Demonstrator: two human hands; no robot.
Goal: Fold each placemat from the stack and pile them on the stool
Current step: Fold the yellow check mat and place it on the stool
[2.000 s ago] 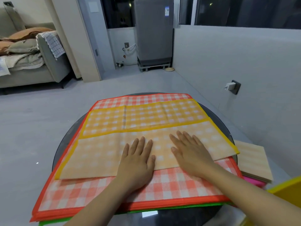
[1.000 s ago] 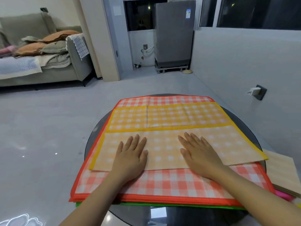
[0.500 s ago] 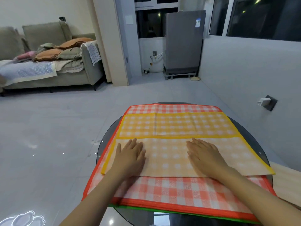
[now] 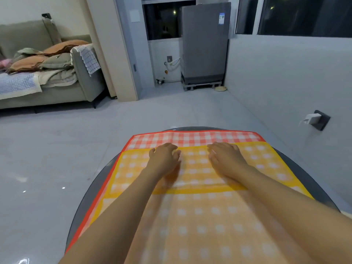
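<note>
A yellow checked placemat (image 4: 266,161) lies on top of a red checked placemat (image 4: 190,139), part of a stack on a round dark table (image 4: 302,164). The yellow mat's near part is folded over, showing its paler underside (image 4: 200,225). Both my arms reach across it. My left hand (image 4: 163,156) and my right hand (image 4: 226,158) are at the yellow mat's far hem, about a hand's width apart, with fingers curled down over that edge. The stool is out of view.
Grey floor surrounds the table. A sofa (image 4: 82,80) piled with cushions and blankets stands far left. A grey fridge (image 4: 204,44) stands at the back by a window. A wall socket with a white plug (image 4: 316,120) sits on the right wall.
Both hands have left the folded flap, where they lay flat, and moved forward to the yellow mat's far edge with fingers now curled. The camera has tilted closer over the table.
</note>
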